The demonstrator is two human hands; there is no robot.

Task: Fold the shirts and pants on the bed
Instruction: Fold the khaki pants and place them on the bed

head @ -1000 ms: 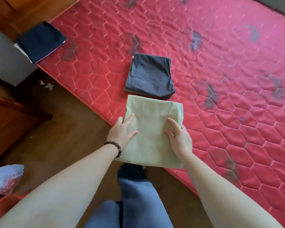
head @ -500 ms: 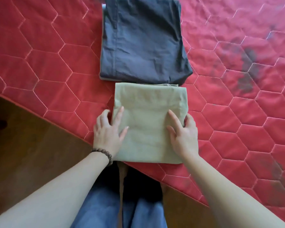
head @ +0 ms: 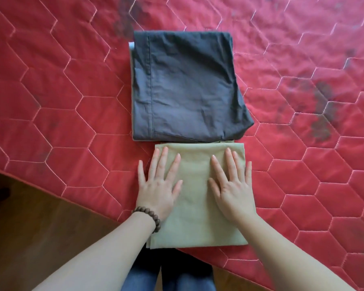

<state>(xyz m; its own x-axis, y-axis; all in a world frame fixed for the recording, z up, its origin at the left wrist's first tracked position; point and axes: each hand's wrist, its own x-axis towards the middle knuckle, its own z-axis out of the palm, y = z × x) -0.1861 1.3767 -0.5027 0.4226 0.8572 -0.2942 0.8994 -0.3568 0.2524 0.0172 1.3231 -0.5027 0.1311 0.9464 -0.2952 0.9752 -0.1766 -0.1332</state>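
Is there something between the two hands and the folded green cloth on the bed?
Nothing visible. The left hand and right hand lie flat, fingers spread, directly on the folded olive-green garment. The folded dark grey garment lies beyond it, past the fingertips.

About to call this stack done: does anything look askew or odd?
The dark grey folded garment flares out at its near right corner, so it isn't square. The khaki folded garment overhangs the bed's edge. Both hands, left hand and right hand, lie flat on it.
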